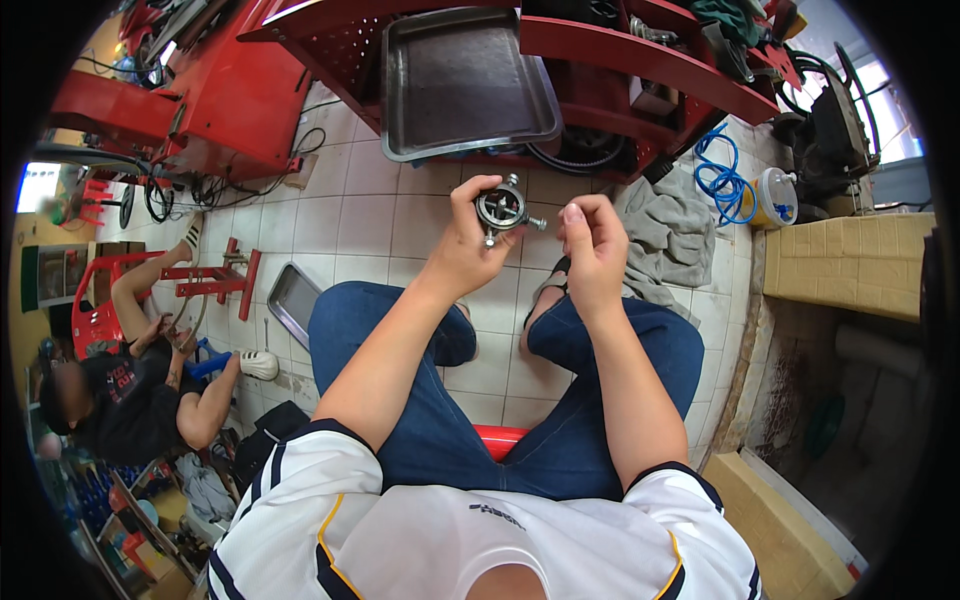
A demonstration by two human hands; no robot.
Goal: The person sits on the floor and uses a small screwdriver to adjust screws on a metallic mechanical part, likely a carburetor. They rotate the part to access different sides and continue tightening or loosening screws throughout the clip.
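Note:
In the head view, my left hand [470, 235] grips a round metal fitting [500, 207] with a dark inner part and several bolts sticking out around its rim. My right hand [592, 240] is just to its right, apart from the fitting, with fingers curled toward the thumb; whether anything small is inside them I cannot make out. Behind both hands, a large metal tray [467, 85] rests in a red wheeled cart or rack [640, 50]. My legs are spread on either side below the fitting.
Grey cloths [668, 235], a blue hose [715, 180], a yellow bucket [775, 190] and a tiled ledge [840, 255] are at right. A small tray [298, 305], red metal stand [230, 285] and red machine [230, 100] are at left, where another person [130, 400] sits bent over work.

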